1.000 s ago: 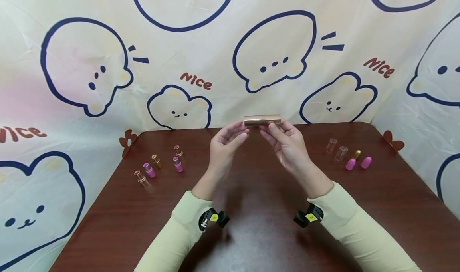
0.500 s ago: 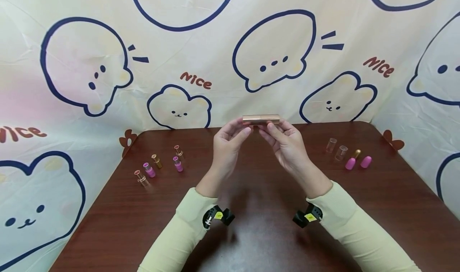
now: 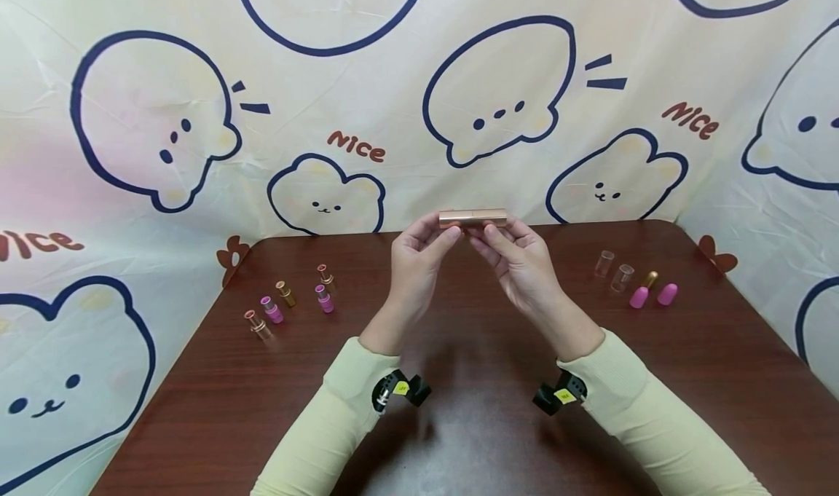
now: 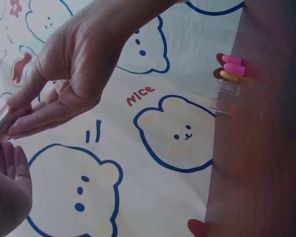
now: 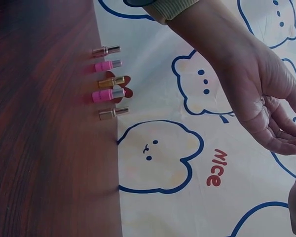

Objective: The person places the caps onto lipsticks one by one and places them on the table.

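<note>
Up over the far edge of the table, both hands hold a shiny rose-gold lipstick tube [image 3: 473, 218] level, its long side facing me. My left hand [image 3: 414, 266] pinches the left end between thumb and fingers. The right end is pinched by my right hand [image 3: 528, 269], thumb in front and fingers behind. A faint seam crosses the tube near its middle. In the left wrist view the tube [image 4: 1, 123] shows at the left edge, partly covered by fingers. The right wrist view cuts off most of the grip at its right edge.
Several uncapped lipstick tubes [image 3: 285, 293] stand on the left of the brown table [image 3: 478, 408]. On the right are two clear caps [image 3: 623, 279], two pink caps [image 3: 668, 296] and a gold cap [image 3: 651, 280]. A cartoon-printed cloth [image 3: 406, 103] hangs behind.
My left hand has moved slightly right and up, closing its thumb onto the tube's left end. The tube has shifted a little left. The things on the table have stayed put.
</note>
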{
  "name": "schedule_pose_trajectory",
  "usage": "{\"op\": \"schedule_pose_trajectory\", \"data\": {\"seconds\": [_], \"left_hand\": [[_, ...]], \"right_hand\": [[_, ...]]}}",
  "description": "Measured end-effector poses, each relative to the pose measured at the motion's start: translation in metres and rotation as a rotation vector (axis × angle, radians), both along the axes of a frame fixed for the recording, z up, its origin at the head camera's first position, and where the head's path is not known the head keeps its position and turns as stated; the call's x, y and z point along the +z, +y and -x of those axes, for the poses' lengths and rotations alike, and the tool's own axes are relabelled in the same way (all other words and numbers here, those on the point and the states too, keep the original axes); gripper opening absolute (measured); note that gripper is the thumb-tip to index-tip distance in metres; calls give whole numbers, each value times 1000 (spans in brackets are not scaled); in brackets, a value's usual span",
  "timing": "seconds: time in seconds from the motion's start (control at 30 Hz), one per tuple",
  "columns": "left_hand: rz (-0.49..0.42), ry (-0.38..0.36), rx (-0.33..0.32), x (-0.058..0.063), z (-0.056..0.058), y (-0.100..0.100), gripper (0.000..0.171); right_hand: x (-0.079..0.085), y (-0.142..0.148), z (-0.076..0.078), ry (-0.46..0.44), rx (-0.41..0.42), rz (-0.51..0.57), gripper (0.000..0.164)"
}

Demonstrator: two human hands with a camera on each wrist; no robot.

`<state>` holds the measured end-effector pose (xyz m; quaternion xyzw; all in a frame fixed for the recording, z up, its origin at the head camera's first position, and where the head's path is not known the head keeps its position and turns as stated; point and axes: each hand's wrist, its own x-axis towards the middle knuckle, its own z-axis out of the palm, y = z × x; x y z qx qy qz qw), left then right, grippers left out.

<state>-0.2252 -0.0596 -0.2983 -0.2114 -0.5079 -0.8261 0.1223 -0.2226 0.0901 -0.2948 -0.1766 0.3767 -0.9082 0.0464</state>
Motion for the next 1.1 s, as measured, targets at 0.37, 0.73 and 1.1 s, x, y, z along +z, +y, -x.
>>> {"op": "schedule_pose_trajectory", "data": {"seconds": [0.37, 0.73, 1.1], "left_hand": [[32, 17, 14, 1, -3, -1, 28], [-105, -47, 58, 4, -3, -26, 28], [-186, -92, -9, -1, -4, -37, 21]], "right_hand": [[-1, -3, -1, 34, -44, -37, 41], [2, 18, 8, 11, -150, 73, 41], [-2, 24, 10, 1, -120, 70, 40]]}}
